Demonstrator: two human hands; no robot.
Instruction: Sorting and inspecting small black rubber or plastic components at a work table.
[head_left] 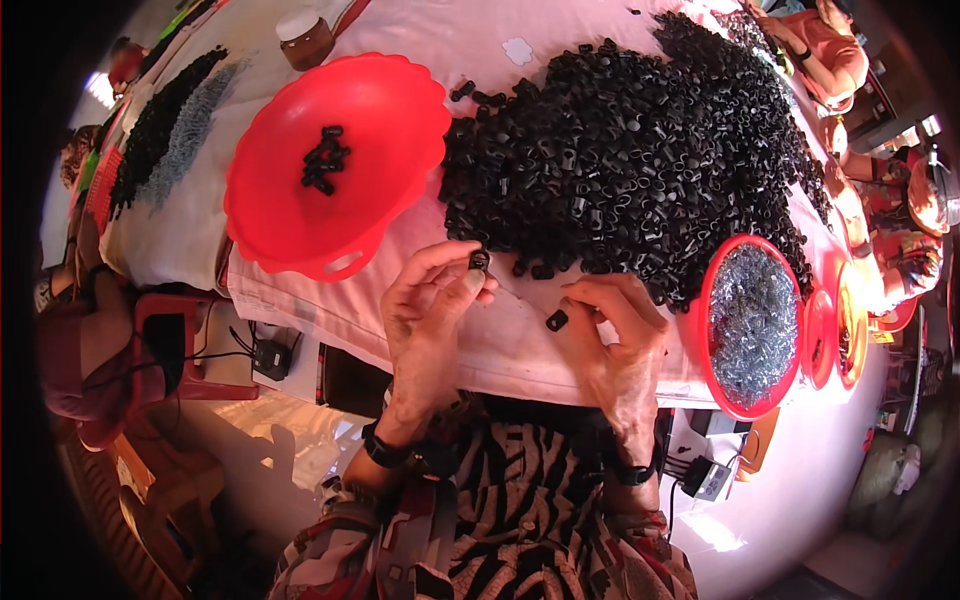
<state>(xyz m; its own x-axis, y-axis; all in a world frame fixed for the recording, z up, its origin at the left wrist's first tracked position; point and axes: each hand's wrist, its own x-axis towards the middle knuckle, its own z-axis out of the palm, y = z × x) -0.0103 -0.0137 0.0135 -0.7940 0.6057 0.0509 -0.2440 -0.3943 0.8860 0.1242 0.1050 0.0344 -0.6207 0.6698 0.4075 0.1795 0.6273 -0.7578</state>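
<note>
My left hand (430, 305) is raised over the front of the cloth-covered table, with thumb and fingers pinching a small black plastic piece (479, 261) that has an opening in it. To its right, my right hand (620, 335) is curled low over the cloth. Another small black plastic piece (557, 320) shows at its fingertips and appears gripped there. Just beyond both hands spreads a large heap of similar black pieces (620, 150). On the left stands a red scalloped bowl (400, 100) with several black pieces (326, 160) in its middle.
At right, a red bowl (708, 350) holds shiny clear pieces (752, 325); a smaller red bowl (818, 310) and an orange bowl (852, 290) adjoin it. A lidded brown jar (305, 42) stands at the back. Other people sit along both sides. A red chair (215, 390) is at lower left.
</note>
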